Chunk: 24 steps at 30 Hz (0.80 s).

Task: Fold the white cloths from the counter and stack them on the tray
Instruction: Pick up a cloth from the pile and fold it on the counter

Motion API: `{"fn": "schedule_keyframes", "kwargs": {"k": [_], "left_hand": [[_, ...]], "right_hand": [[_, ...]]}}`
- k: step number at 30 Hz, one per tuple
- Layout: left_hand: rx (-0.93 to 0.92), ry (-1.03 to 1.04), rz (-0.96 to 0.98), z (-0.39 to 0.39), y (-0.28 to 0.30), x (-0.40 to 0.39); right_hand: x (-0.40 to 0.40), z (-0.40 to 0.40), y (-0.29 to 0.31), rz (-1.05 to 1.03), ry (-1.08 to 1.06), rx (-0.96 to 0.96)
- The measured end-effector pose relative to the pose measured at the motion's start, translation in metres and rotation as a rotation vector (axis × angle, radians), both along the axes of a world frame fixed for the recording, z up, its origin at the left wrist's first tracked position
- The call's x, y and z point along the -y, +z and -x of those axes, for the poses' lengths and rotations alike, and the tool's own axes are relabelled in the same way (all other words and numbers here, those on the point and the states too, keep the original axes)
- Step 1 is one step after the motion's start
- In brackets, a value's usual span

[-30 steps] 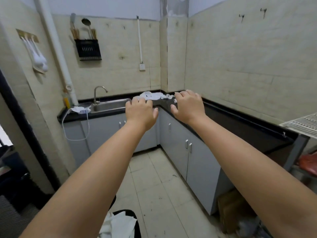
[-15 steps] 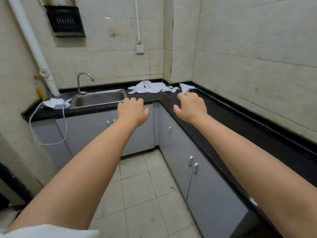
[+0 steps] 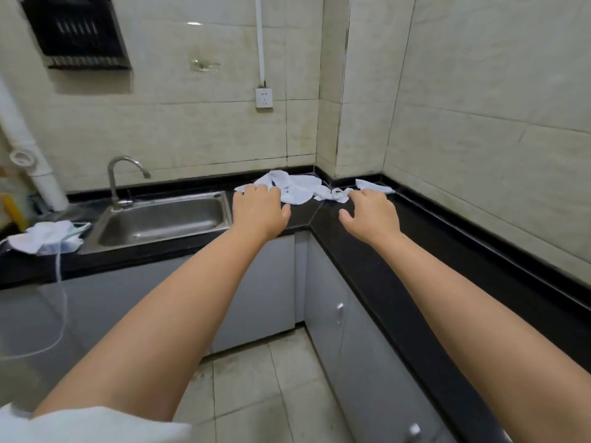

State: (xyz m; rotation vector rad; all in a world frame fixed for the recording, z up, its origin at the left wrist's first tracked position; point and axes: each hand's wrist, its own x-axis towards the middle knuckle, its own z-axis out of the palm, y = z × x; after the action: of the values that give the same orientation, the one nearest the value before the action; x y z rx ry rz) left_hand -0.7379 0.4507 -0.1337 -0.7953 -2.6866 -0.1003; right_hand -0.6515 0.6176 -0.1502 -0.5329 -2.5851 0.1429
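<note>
Down at the lower left edge of the frame, a soft white sleeve [image 3: 92,425] bunches at the shoulder, and two bare forearms stretch up toward the middle. Between them, pale glazed floor tiles [image 3: 256,394] and flat grey cabinet doors [image 3: 335,314] with small rounded handles. A glossy black counter [image 3: 447,266] runs in an L through the centre, its front edge straight and hard.

Mid-frame, the left hand [image 3: 259,212] reaches out palm down, fingers spread and fairly straight, gripping nothing; its fingertips sit at the near edge of the white cloths [image 3: 297,188], and I cannot tell whether they touch. The right hand [image 3: 372,214] is well apart from it, fingers relaxed and splayed, thumb out, also holding nothing, just short of the crumpled fabric. The cloths lie rumpled and thin in the counter's far corner, a smaller flat cloth piece [image 3: 372,186] off to the right.

Left of centre, a brushed steel sink [image 3: 163,219] with a curved faucet [image 3: 123,180]; further left, another wrinkled white bundle [image 3: 48,239] with a thin white cord [image 3: 60,298] dangling. Beyond, mottled cream wall tiles [image 3: 479,107], a square white socket [image 3: 264,97], and a black slatted rack [image 3: 76,33] at upper left.
</note>
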Motion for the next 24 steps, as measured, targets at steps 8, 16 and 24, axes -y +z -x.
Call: {"fn": "schedule_keyframes", "kwargs": {"k": [8,16,24], "left_hand": [[0.083,-0.155,0.075,0.165,-0.027,-0.128],[0.159,-0.313,0.197,0.276,-0.076,-0.285],[0.244,-0.531,0.342,0.349,-0.127,-0.405]], "right_hand": [[-0.132,0.128,-0.031,0.115,-0.210,0.067],[-0.279,0.207,-0.102,0.321,-0.431,0.239],[-0.353,0.287,-0.168,0.555,-0.602,0.399]]}}
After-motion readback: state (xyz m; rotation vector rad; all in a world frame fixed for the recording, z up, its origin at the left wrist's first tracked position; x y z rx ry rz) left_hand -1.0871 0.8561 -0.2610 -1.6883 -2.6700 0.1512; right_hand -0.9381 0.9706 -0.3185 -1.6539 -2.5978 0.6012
